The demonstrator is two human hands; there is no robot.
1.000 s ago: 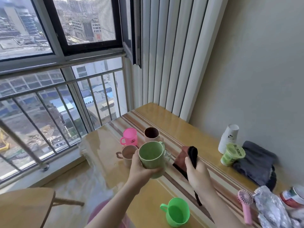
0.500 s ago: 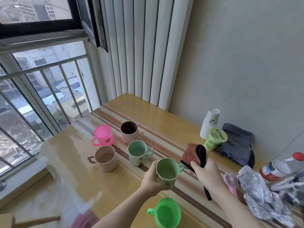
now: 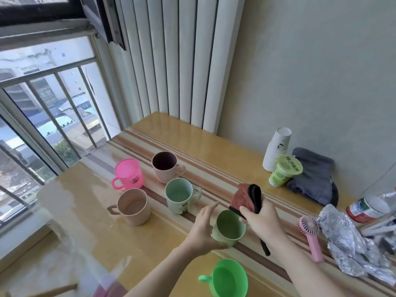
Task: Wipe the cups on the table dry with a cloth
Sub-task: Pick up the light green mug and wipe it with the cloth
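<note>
Six cups are on the wooden table (image 3: 171,129): a pink cup (image 3: 128,174), a cup with a dark inside (image 3: 165,166), a pale green cup (image 3: 180,196), a beige cup (image 3: 134,206), an olive green cup (image 3: 230,229) and a bright green cup (image 3: 229,279) nearest me. My left hand (image 3: 203,230) lies against the olive cup's left side, fingers spread and lifted off its rim. The olive cup stands on the table. My right hand (image 3: 261,224) grips a folded red-brown and black cloth (image 3: 246,200) just right of that cup.
Along the wall on the right stand a stack of paper cups (image 3: 276,151), a green drink cup (image 3: 284,173) and a grey cloth (image 3: 312,174). A pink hand fan (image 3: 310,236), crumpled foil (image 3: 351,243) and a bottle (image 3: 368,207) lie nearer. Window railing runs along the left.
My left hand has brought the olive green cup down from the air onto the table and its fingers have opened. The right hand keeps hold of the cloth. My view has tilted downward.
</note>
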